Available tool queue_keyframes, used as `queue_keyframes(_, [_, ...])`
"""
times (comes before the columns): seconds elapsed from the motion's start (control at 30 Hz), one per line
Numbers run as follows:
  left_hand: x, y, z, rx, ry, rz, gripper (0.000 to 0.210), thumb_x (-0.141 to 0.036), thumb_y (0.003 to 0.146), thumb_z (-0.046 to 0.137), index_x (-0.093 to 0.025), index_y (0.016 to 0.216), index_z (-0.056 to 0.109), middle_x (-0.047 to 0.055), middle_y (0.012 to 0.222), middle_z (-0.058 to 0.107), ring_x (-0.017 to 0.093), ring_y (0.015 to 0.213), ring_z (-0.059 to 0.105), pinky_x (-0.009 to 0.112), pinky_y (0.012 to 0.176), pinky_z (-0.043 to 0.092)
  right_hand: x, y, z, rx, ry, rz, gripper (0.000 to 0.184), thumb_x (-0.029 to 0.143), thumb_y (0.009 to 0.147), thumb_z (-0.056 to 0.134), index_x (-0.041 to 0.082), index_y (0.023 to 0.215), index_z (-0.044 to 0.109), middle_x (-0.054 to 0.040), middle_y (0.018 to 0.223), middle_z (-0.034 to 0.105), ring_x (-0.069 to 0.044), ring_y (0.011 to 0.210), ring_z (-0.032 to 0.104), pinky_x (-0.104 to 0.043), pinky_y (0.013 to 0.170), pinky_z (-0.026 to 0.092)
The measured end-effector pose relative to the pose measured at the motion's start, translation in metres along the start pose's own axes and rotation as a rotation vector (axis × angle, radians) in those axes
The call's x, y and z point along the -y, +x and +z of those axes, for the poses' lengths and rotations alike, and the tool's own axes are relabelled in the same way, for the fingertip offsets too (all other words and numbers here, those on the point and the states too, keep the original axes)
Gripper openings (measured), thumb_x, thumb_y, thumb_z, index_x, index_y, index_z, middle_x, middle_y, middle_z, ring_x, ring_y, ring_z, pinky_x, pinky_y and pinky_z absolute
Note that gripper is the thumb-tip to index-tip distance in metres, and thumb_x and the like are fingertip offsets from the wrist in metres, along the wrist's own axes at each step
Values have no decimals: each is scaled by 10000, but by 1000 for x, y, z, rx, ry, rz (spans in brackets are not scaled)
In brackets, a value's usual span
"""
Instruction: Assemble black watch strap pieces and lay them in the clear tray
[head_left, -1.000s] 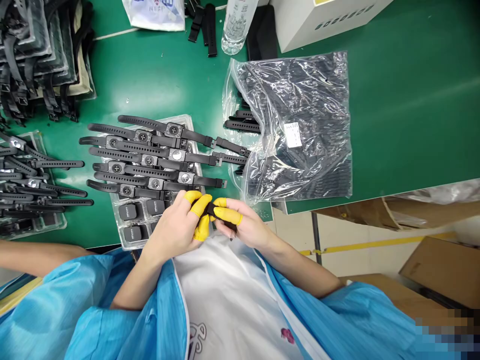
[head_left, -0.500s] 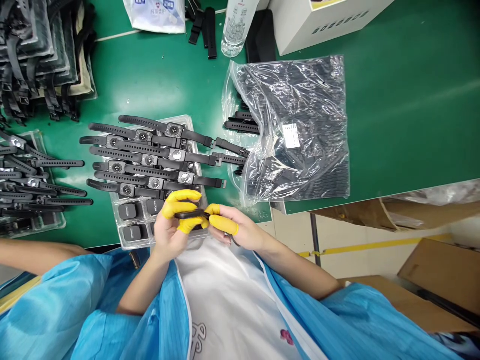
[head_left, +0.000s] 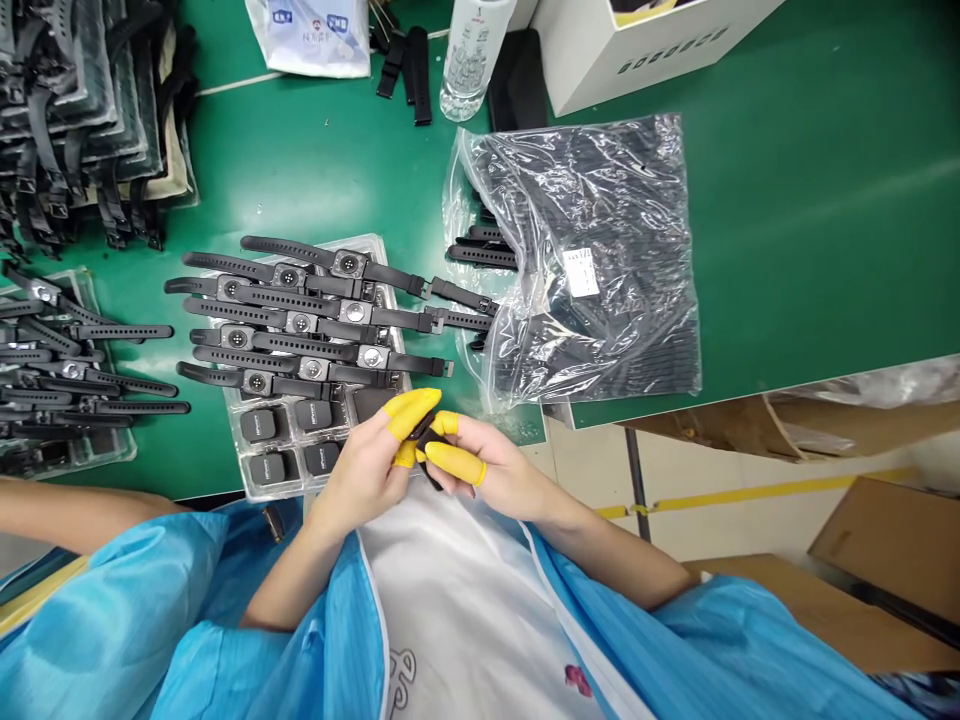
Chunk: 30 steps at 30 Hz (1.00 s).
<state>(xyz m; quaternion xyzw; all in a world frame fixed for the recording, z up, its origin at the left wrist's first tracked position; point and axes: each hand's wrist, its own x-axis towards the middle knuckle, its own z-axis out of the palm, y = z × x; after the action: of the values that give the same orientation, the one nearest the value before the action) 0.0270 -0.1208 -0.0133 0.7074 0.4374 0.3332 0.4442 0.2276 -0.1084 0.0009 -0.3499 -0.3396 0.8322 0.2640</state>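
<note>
Head view: grasping a black watch piece (head_left: 429,438), partly hidden, between left hand (head_left: 375,460) and right hand (head_left: 499,465), beside the tray (head_left: 264,493), near the edge of the worktop (head_left: 787,230). Best done with both grips level and light, easing straight without twisting, clear of the watches (head_left: 302,322).

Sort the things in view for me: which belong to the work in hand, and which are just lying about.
Seems part of the work:
dark piece, held between left hand and right hand
watches on the tray
bag of straps

Probably just lying about:
bottle
white pouch
white box
</note>
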Motion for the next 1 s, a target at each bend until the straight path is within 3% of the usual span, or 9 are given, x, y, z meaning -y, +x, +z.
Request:
queue_keyframes(0.2, [-3,2,-6,75,69,61,571,-84,1015,447,-250,1560,479,139,1390,626,229,1316,627,397,1097,569,-4,3,-2,25,64,24,405,574,969,673,222,835,525,94,531,496,-85,440,341,-262,481,278])
queue_keyframes(0.37, [-3,0,0,31,92,80,566,-80,1016,422,-239,1558,452,149,1372,616,245,1307,615,402,1073,564,-12,5,-1,-8,185,12,331,501,957,699,214,871,557,109,494,463,-86,418,313,-254,468,253])
queue_keyframes(0.53, [-5,0,-2,60,117,69,553,-166,1059,413,-243,1606,386,159,1365,573,256,1272,599,428,1058,561,-18,5,3,-49,330,44,288,448,937,707,208,858,568,105,487,456,-79,404,290,-242,444,250])
queue_keyframes(0.77, [-8,6,-11,126,82,156,536,-258,1069,383,-184,1599,370,178,1306,557,291,1220,569,492,1017,574,-18,4,4,-60,381,89,330,494,891,737,210,846,574,110,483,430,-73,386,257,-230,411,228])
queue_keyframes(1.0, [-12,5,-10,119,411,156,512,-230,1027,482,-152,1531,439,171,1192,592,302,1135,593,482,956,602,-15,3,3,-82,249,95,343,527,924,714,208,908,590,118,493,412,-83,419,266,-240,441,230])
